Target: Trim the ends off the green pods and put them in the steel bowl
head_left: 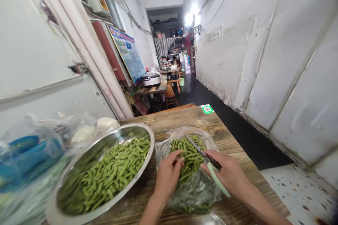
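Note:
My right hand (228, 168) grips a pair of scissors (200, 150) with pale green handles. Their slim metal blades point up and left over green soybean pods (188, 163) in a clear plastic bag (194, 191). At the left side of the bag's opening, my left hand (170, 168) has its fingers curled together against the pods. What, if anything, lies between those fingertips is hidden. To the left, a large steel basin (151, 144) holds a heap of soybean pods (113, 174).
A wooden table (235, 140) bears everything, with a green QR-code card (207, 109) at its far edge. Plastic bags (56, 144) crowd the left side. Farther back are a second table (151, 89) with a pinkish-white appliance (150, 79), a wooden stool (170, 93) and a seated person (165, 63).

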A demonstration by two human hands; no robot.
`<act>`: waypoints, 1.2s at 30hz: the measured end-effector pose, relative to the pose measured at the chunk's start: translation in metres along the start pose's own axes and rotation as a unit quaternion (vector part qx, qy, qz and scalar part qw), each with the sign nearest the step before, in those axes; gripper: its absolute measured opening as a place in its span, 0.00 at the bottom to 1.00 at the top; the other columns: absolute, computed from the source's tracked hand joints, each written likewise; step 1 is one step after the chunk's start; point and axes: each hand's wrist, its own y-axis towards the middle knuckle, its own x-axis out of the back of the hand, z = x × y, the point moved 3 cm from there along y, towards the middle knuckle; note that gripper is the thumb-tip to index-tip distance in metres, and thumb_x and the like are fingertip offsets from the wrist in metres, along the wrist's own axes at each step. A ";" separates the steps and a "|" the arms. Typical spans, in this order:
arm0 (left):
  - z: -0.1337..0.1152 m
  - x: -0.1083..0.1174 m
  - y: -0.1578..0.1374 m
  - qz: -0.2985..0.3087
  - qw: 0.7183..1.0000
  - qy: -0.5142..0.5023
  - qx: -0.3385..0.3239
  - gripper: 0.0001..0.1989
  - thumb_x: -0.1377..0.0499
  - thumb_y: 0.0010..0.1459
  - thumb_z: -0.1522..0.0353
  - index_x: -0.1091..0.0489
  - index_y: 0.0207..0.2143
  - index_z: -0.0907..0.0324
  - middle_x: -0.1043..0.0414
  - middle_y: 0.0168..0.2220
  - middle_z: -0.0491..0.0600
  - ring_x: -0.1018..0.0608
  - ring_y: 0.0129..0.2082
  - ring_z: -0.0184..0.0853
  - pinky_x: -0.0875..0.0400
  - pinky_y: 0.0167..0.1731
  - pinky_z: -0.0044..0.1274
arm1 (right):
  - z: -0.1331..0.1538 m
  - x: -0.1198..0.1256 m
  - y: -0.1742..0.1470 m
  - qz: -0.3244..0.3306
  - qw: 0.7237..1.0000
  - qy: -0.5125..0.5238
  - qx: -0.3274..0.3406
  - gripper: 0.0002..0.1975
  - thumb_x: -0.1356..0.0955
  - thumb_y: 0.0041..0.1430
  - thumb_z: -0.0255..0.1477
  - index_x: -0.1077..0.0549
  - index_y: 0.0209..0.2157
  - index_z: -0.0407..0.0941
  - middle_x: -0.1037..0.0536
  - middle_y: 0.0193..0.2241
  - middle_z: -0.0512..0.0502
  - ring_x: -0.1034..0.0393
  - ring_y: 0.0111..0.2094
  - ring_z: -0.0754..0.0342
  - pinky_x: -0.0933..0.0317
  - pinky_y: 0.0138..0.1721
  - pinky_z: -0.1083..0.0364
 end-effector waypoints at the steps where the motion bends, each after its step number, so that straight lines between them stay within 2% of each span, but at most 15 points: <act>1: -0.002 -0.001 -0.001 0.000 0.997 -0.068 0.044 0.16 0.45 0.54 0.61 0.29 0.42 0.61 0.24 0.26 0.49 0.23 0.26 0.36 0.28 0.30 0.29 | 0.001 -0.001 -0.006 0.013 1.000 0.009 -0.022 0.14 0.34 0.54 0.39 0.26 0.39 0.47 0.21 0.32 0.45 0.28 0.30 0.52 0.36 0.32 0.58; 4: -0.009 -0.002 -0.004 -0.019 0.973 -0.196 0.124 0.19 0.40 0.49 0.58 0.30 0.37 0.64 0.25 0.23 0.48 0.24 0.24 0.34 0.29 0.30 0.27 | 0.006 -0.004 -0.016 0.049 0.997 0.006 -0.058 0.15 0.34 0.55 0.40 0.27 0.41 0.47 0.21 0.33 0.45 0.28 0.31 0.51 0.36 0.32 0.58; 9: -0.015 0.002 -0.006 -0.066 0.958 -0.229 0.158 0.18 0.37 0.45 0.58 0.28 0.32 0.64 0.26 0.24 0.47 0.25 0.25 0.31 0.30 0.30 0.24 | 0.011 -0.006 -0.018 0.082 0.993 -0.063 -0.057 0.21 0.33 0.53 0.41 0.32 0.46 0.45 0.25 0.35 0.44 0.30 0.32 0.50 0.37 0.34 0.55; 16: -0.012 -0.001 -0.010 -0.071 0.969 -0.204 0.124 0.19 0.37 0.45 0.62 0.26 0.39 0.62 0.29 0.21 0.42 0.28 0.22 0.28 0.32 0.26 0.21 | 0.011 -0.014 -0.018 0.110 0.988 -0.103 -0.018 0.23 0.31 0.51 0.43 0.32 0.46 0.46 0.27 0.33 0.45 0.31 0.31 0.51 0.39 0.32 0.56; 22: -0.009 -0.002 -0.013 -0.103 0.957 -0.228 0.143 0.20 0.37 0.46 0.60 0.26 0.39 0.64 0.24 0.25 0.47 0.24 0.24 0.32 0.28 0.29 0.25 | 0.012 -0.016 -0.018 0.104 0.987 -0.120 -0.019 0.21 0.33 0.55 0.42 0.32 0.46 0.45 0.26 0.34 0.44 0.31 0.32 0.51 0.40 0.34 0.55; 26: -0.011 -0.001 -0.014 -0.094 0.966 -0.200 0.133 0.17 0.37 0.46 0.61 0.25 0.37 0.63 0.23 0.26 0.47 0.23 0.25 0.33 0.28 0.31 0.25 | 0.013 -0.016 -0.018 0.105 0.988 -0.117 -0.016 0.21 0.33 0.54 0.43 0.32 0.45 0.45 0.26 0.34 0.44 0.31 0.34 0.50 0.40 0.34 0.56; 31: -0.012 0.001 -0.016 -0.125 0.977 -0.134 0.108 0.14 0.36 0.44 0.62 0.24 0.32 0.61 0.22 0.30 0.49 0.23 0.29 0.35 0.28 0.35 0.26 | 0.016 -0.014 -0.019 0.114 0.988 -0.100 -0.019 0.23 0.33 0.53 0.46 0.32 0.44 0.44 0.25 0.34 0.44 0.30 0.34 0.50 0.41 0.34 0.56; 36: -0.016 0.002 -0.016 -0.149 0.975 -0.147 0.075 0.08 0.35 0.42 0.65 0.24 0.26 0.60 0.23 0.28 0.47 0.24 0.30 0.34 0.29 0.36 0.25 | 0.017 -0.012 -0.020 0.141 0.984 -0.111 -0.019 0.22 0.33 0.52 0.48 0.30 0.37 0.43 0.26 0.28 0.46 0.33 0.28 0.53 0.46 0.28 0.59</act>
